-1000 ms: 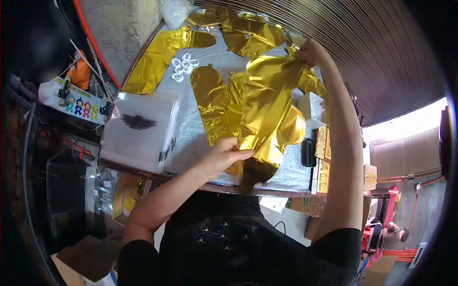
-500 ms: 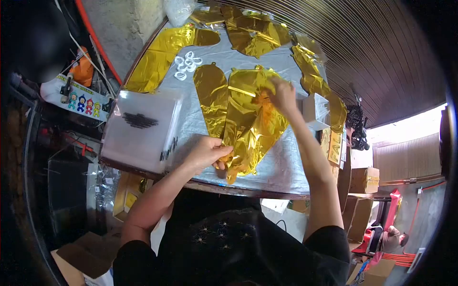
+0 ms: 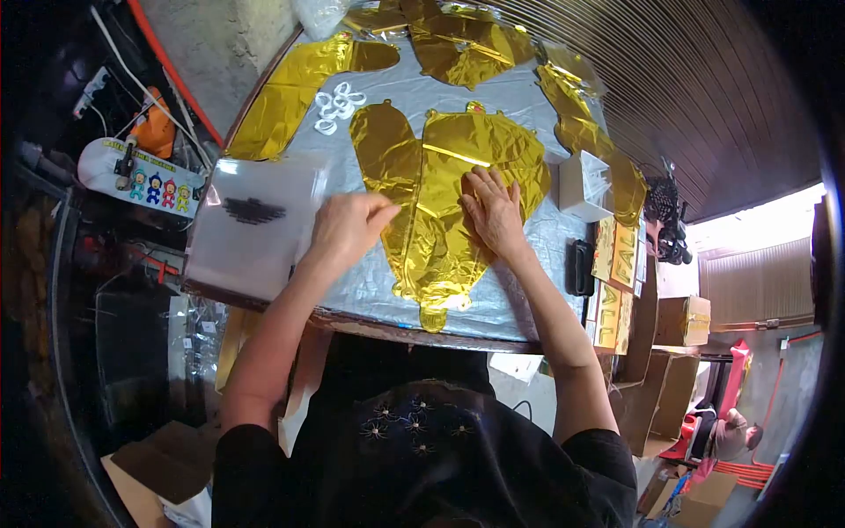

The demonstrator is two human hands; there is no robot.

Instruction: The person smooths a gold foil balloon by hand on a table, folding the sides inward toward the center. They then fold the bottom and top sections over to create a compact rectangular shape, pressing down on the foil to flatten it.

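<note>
A flat gold foil balloon [image 3: 442, 189] lies on the table with several tabs along its edge. My right hand [image 3: 495, 211] rests on its right-hand part, palm down and fingers spread over the foil. To the left of the foil, my left hand [image 3: 343, 231] is held above the table, with its fingers loosely bent and the thumb apart. Nothing shows in it, though part of the fingers is hidden. A stack of clear plastic sleeves [image 3: 251, 251] with a dark mark lies left of that hand.
Other gold foil pieces [image 3: 286, 97] lie along the far and side edges. Several white rings [image 3: 337, 106] are behind my left hand. A white box [image 3: 584, 187], a black case [image 3: 579, 267] and printed cards [image 3: 614, 315] are at the right. Another person [image 3: 732, 435] is far right.
My left hand has let go of the foil's near end and moved up and left. My right hand has come down flat onto the foil, which now lies spread out instead of folded.
</note>
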